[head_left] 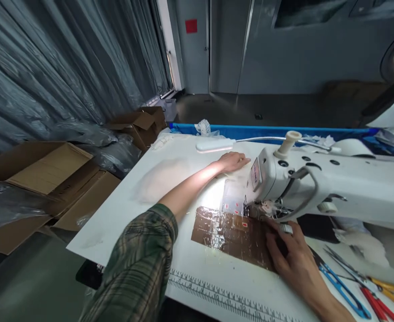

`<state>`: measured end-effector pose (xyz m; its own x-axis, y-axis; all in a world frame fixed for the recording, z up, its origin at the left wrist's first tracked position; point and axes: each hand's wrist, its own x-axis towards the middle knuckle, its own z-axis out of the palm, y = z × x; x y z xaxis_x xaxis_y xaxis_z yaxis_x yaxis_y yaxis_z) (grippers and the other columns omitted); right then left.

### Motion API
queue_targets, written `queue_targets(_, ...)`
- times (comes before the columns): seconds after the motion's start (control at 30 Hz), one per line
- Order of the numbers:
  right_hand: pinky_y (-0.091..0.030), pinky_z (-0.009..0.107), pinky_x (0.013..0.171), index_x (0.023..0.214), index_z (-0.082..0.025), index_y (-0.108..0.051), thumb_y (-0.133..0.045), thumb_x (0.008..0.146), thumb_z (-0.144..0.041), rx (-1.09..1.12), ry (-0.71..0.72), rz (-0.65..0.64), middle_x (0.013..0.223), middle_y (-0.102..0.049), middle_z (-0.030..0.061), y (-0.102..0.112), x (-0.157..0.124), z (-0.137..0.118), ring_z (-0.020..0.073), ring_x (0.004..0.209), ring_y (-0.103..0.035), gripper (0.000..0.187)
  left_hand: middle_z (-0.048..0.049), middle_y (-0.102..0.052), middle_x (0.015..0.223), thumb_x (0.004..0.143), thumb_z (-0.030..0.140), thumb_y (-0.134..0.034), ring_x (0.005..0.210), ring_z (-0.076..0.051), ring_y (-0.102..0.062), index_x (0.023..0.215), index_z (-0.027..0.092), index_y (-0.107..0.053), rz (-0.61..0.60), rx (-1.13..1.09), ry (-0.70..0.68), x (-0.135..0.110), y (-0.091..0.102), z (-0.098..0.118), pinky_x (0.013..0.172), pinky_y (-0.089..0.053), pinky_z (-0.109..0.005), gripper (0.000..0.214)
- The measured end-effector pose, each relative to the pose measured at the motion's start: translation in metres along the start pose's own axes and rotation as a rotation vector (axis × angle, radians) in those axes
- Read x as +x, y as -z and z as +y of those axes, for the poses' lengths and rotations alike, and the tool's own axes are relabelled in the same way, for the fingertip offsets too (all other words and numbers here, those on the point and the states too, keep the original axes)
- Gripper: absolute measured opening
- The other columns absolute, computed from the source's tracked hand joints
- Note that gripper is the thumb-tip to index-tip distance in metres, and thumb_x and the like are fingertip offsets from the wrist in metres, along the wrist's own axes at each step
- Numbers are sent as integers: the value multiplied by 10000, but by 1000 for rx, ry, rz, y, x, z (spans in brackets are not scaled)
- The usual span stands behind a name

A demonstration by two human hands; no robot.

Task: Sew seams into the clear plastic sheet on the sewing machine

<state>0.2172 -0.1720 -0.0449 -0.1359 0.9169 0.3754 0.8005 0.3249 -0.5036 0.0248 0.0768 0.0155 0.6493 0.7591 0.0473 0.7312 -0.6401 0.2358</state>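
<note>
A white sewing machine (318,183) stands on a white table (143,210). Clear plastic sheet (230,228) lies under its needle, over a brown patch on the tabletop. My left hand (232,162) reaches far past the needle and rests flat on the sheet behind the machine head, fingers stretched out. My right hand (293,259) lies on the near part of the sheet just in front of the needle, fingers pressing down flat. A ring shows on one finger. A plaid sleeve (139,268) covers my left upper arm.
Thread snips and scissors with blue (340,288), red (380,306) and yellow (390,288) handles lie at the right. A gooseneck lamp (215,144) lights the work. A ruler scale (217,297) runs along the near edge. Open cardboard boxes (49,179) and plastic bags sit on the floor at left.
</note>
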Motion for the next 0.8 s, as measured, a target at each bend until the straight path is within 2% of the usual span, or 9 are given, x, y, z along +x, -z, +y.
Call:
queue_targets(0.13, -542, 462, 857, 1278, -311, -506, -467, 900, -343, -26, 27, 28, 1248, -478, 115, -3, -1, 2, 300, 1125, -557, 381, -181, -478, 1376, 979, 501, -184, 1289, -335, -438, 1334, 121, -434, 3, 21, 180, 0, 1, -13, 999, -398, -473, 577)
queue_targets(0.23, -553, 452, 836, 1278, -328, -515, -467, 895, -344, -14, 35, 38, 1250, -492, 107, -5, -2, 2, 299, 1112, -573, 386, -112, -266, 1537, 952, 547, -224, 1416, -315, -248, 1454, 185, -262, 15, 41, 187, -14, 1, -7, 1107, -270, -500, 621)
queue_targets(0.3, -550, 454, 843, 1265, -329, -533, -466, 894, -346, -9, 42, 40, 1227, -506, 100, -5, -2, 3, 295, 1101, -580, 377, -82, -212, 1560, 952, 505, -253, 1430, -287, -213, 1464, 201, -240, 52, 58, 139, -29, 2, 4, 1134, -230, -477, 596)
queue_targets(0.4, -552, 441, 842, 1220, -316, -579, -470, 894, -363, -9, 51, 44, 1204, -524, 88, -5, -2, 5, 280, 1083, -591, 347, -94, -355, 1484, 967, 417, -267, 1349, -251, -352, 1382, 189, -386, 136, 94, 55, -57, 3, 26, 1104, -289, -415, 488)
queue_targets(0.47, -550, 422, 848, 1189, -294, -602, -473, 895, -361, 22, 66, 41, 1181, -540, 88, -5, -1, 7, 267, 1070, -598, 328, -103, -523, 1312, 980, 370, -249, 1207, -232, -485, 1227, 185, -530, 183, 122, 17, -77, 2, 38, 1024, -368, -387, 417)
queue_targets(0.53, -544, 408, 858, 1161, -270, -614, -472, 900, -345, 65, 89, 37, 1155, -551, 91, -4, 0, 7, 254, 1059, -601, 306, -105, -617, 1089, 984, 347, -242, 1033, -224, -568, 1034, 179, -612, 208, 151, -3, -97, -1, 46, 915, -426, -377, 409)
queue_targets(0.6, -533, 406, 876, 1146, -258, -614, -467, 909, -326, 89, 104, 28, 1151, -547, 94, -3, 1, 7, 244, 1061, -596, 288, -97, -630, 904, 977, 345, -272, 873, -218, -592, 884, 173, -623, 216, 177, -9, -114, -5, 51, 799, -453, -370, 401)
queue_targets(0.67, -521, 413, 896, 1140, -256, -612, -463, 916, -311, 94, 108, 17, 1153, -541, 94, -3, 1, 6, 240, 1074, -587, 274, -86, -615, 812, 959, 364, -336, 790, -214, -585, 830, 172, -614, 216, 197, -9, -126, -11, 52, 726, -455, -363, 362)
queue_targets(0.8, -513, 432, 907, 1136, -265, -610, -461, 920, -299, 87, 102, -3, 1165, -536, 94, -3, 1, 5, 248, 1099, -573, 264, -105, -606, 916, 918, 491, -437, 851, -235, -572, 938, 164, -611, 217, 235, -2, -131, -17, 48, 763, -458, -377, 370)
